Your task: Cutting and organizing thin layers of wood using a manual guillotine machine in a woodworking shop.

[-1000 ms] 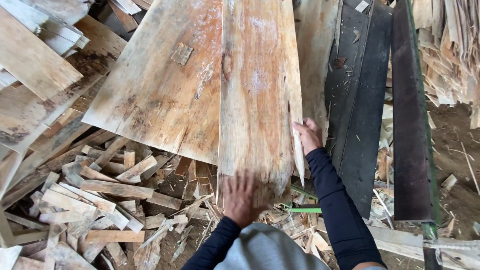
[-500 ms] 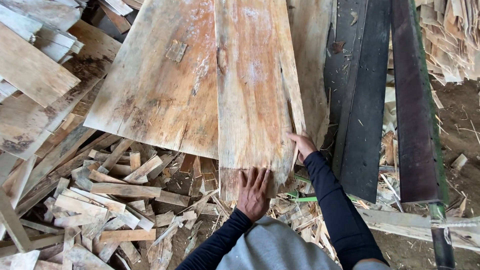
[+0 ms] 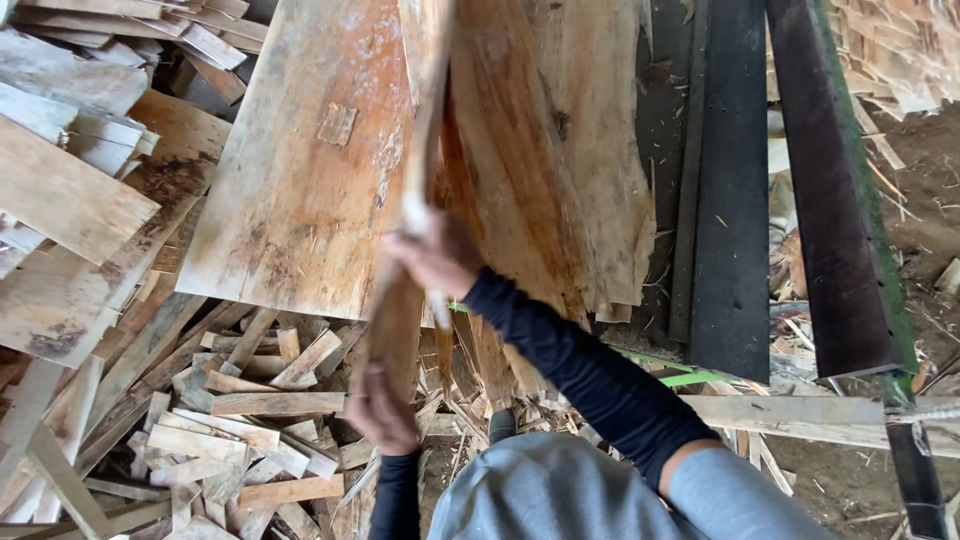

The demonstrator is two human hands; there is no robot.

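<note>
Head view: both hands, right hand at twelve o'clock of left hand, fingers clamped on thin orange-brown wood veneer sheet, tipping it edge-up; next likely needs steady lift.

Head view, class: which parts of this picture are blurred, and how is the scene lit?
Head view: both hands, the left hand and the right hand, and the lifted veneer sheet they grip are smeared by motion; the scrap wood pile and the dark planks stay sharp; daylight is soft and even, without hard shadows or glare.

Wood scraps on dirt ground
</note>
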